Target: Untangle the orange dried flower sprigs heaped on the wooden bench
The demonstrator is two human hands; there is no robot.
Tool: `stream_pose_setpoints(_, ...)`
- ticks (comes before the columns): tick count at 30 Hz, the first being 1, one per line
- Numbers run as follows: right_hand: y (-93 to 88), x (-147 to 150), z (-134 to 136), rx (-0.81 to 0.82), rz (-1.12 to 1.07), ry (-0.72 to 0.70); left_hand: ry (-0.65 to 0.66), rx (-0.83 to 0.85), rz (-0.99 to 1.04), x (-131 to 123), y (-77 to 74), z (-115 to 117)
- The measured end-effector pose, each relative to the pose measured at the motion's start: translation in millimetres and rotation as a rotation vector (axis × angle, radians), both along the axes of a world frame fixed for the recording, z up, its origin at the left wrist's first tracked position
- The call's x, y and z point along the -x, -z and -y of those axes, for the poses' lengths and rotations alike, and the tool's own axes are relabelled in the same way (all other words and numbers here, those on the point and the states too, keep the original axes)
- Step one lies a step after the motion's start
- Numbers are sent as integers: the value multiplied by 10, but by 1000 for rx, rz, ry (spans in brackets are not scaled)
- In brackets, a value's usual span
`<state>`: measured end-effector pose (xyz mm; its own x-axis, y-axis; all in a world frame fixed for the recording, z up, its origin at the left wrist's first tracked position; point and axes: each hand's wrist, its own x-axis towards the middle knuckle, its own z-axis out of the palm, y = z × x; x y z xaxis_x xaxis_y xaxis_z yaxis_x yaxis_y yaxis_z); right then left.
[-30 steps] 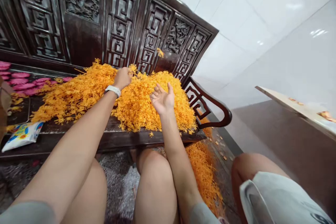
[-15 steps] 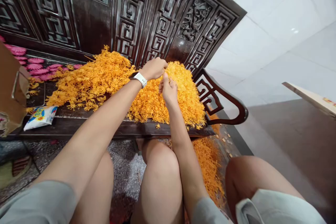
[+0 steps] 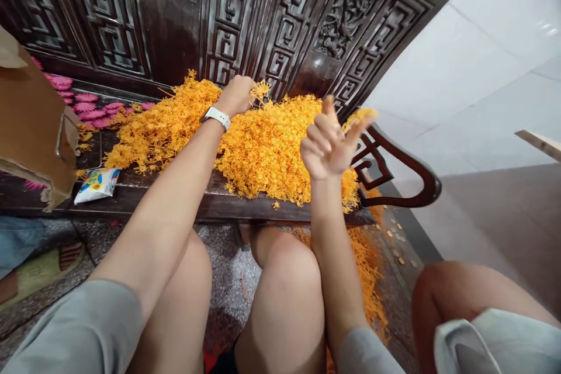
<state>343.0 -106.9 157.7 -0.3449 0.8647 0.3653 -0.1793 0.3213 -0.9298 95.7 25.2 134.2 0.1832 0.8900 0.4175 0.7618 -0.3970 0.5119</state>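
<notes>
And the left hand [image 3: 238, 94] grips an orange blossom [image 3: 262, 90] above the orange heap [image 3: 272, 146] on the tabletop [image 3: 245, 208]; a light pinch should spare its strands! Right hand [image 3: 328, 143], thumb and forefinger spread; can't tell if it grips anything. Backrest [image 3: 170, 29] at 12 o'clock, armrest [image 3: 427, 184] at 3, box [image 3: 37, 123] at 9; lifting towards 6 looks roomiest

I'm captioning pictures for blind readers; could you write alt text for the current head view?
A left hand holds an orange sprig at the back of a heap of similar pieces on a dark carved bench. The loosely open right hand has a blurred orange piece beside it. Pink flowers and a cardboard box are at left.
</notes>
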Motion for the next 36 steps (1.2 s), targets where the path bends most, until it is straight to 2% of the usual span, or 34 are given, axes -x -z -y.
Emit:
stream_pose_setpoints(1,88,20,-108,50,-47,181,-16,-19,-14,-26,-24,6)
stream_pose_setpoints(3,232,92,-263,117,-82,433,-46,-60,-76,-111,-78,28)
stream_pose_setpoints(5,317,172,-314,134,-26,546,-17,-89,-131,-211,-129,61)
stream_pose_setpoints(7,350,230,-284,161,73,507,23,-127,-180,-306,-171,101)
stream_pose_setpoints(9,344,257,-218,245,125,378,59,-173,-223,-389,-202,141)
stream_pose_setpoints(12,293,266,-135,361,119,189,97,-228,-282,-499,-233,191)
stream_pose_setpoints(14,256,276,-112,359,82,131,110,-228,-300,-558,-240,211)
stream_pose_setpoints(21,242,368,-84,247,76,253,96,-187,-330,-552,-220,218)
stream_pose_setpoints(25,211,364,-49,304,54,220,15,-140,-300,-446,-214,228)
stream_pose_setpoints(27,183,358,-40,282,44,210,-12,-118,-261,-422,-205,234)
stream_pose_setpoints(31,189,376,-66,145,98,327,-8,-91,-212,-442,-150,226)
stream_pose_setpoints(36,310,375,-156,-62,243,420,20,-62,-110,-400,-74,145)
